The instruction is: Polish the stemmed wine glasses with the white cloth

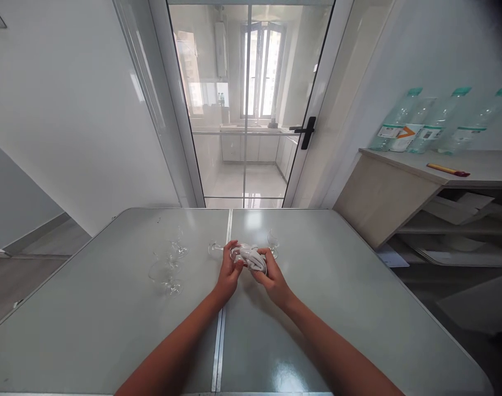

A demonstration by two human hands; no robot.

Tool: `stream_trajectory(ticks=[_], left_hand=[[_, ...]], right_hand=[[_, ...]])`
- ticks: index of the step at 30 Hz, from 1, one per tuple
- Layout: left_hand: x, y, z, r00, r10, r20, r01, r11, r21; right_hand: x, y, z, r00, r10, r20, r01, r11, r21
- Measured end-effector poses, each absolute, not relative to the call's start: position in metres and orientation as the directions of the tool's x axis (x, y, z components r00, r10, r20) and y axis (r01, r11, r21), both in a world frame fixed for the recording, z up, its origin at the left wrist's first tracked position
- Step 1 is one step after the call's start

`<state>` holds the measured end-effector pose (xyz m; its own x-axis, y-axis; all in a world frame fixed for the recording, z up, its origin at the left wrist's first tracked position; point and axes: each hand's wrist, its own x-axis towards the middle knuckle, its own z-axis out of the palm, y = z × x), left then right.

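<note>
Both my hands meet over the middle of a grey table (110, 319). My left hand (229, 270) grips a clear stemmed glass (218, 251) that lies on its side, its foot pointing left. My right hand (271, 278) presses a crumpled white cloth (253, 258) against the bowl of that glass, fingers curled around it. Another stemmed glass (272, 242) stands just behind my right hand. Left of my hands stand two more clear glasses, one nearer (165, 275) and one farther (178, 245).
A glass door (246, 110) with a black handle (306, 132) stands behind the table, a kitchen beyond it. At the right, a wooden shelf unit (399, 187) carries several plastic bottles (436, 121) and a yellow-handled tool (446, 169).
</note>
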<state>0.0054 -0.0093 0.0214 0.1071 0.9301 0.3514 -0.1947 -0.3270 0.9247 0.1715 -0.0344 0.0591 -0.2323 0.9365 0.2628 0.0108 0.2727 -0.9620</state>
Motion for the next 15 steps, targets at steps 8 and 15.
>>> stream_trajectory(ticks=[8, 15], left_hand=[[0.004, -0.016, 0.024, 0.147, 0.895, 0.421, -0.074, -0.415, 0.907], [0.009, -0.012, 0.025, 0.101, 0.959, 0.265, -0.109, -0.254, 0.961]], right_hand=[[0.181, -0.033, 0.067, -0.402, 0.897, 0.183, -0.033, 0.185, -0.982], [0.183, -0.031, 0.069, -0.630, 0.647, 0.430, 0.425, 0.750, -0.507]])
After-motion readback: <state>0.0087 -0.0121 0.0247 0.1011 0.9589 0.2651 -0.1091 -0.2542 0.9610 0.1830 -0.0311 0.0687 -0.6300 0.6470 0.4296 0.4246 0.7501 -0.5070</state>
